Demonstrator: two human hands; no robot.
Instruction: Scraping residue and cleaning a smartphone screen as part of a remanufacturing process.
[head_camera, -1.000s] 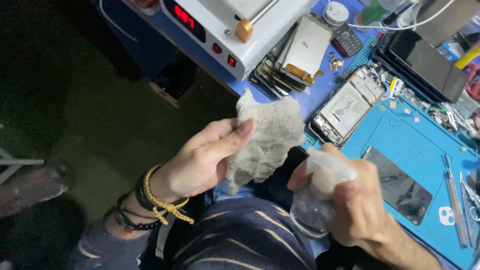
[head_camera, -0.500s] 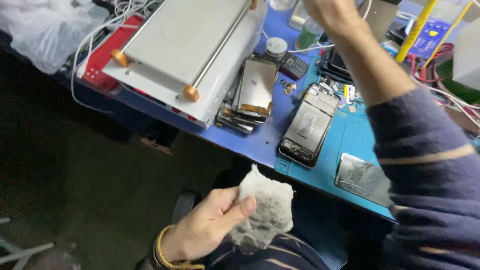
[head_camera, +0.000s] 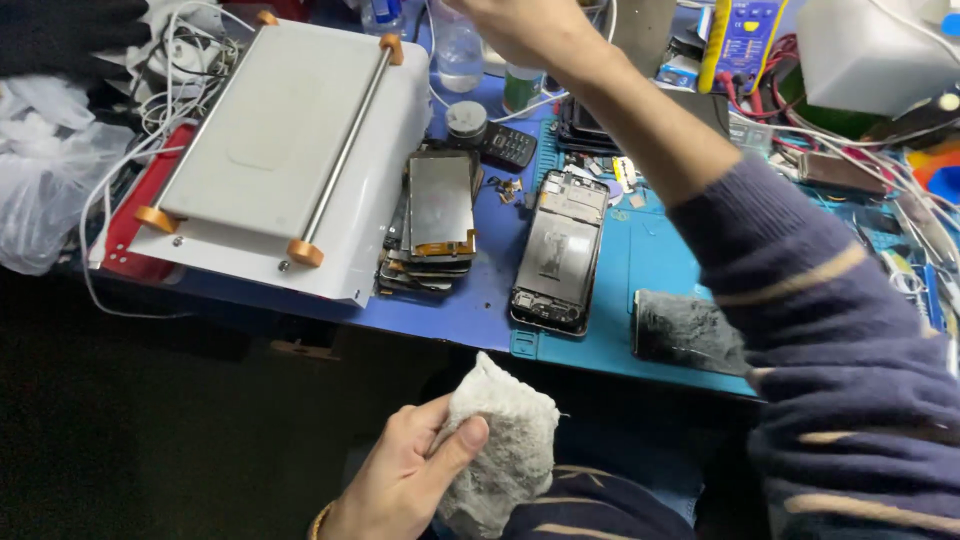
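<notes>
A wiping step at a phone-repair tabletop (head_camera: 470, 310) appears to be in hand, judged from the wad of greyish-white cleaning cloth (head_camera: 500, 450) held ready below the near edge of the blue work mat (head_camera: 640, 300). The cloth is pinched by the left hand (head_camera: 400, 480), the thumb pressed across its front and the fingers closed behind it, so that this grip is shut firmly on the wad, with no gap seen. The right hand (head_camera: 510, 25) is stretched far beyond the mat, toward the clear plastic bottle (head_camera: 458, 45) at the back of the tabletop; most of the hand is cut off by the top of the frame, so it cannot be told whether its grip is spread or closed, nor whether anything is touched. On the mat, toward its left edge, an opened phone body (head_camera: 558, 250) is lying face up; to the left of the mat, a stack of phone screens (head_camera: 438, 215) is set just beside a white separator machine (head_camera: 280, 150). At the near edge of the mat, a dusty glass panel (head_camera: 685, 325) is lying partly hidden under the striped sleeve (head_camera: 830, 380). As a judgement, the next move would call for the cloth to be carried up over the mat's near edge and laid flat on a panel, with the pinch kept tight so that the wad is not dropped.
</notes>
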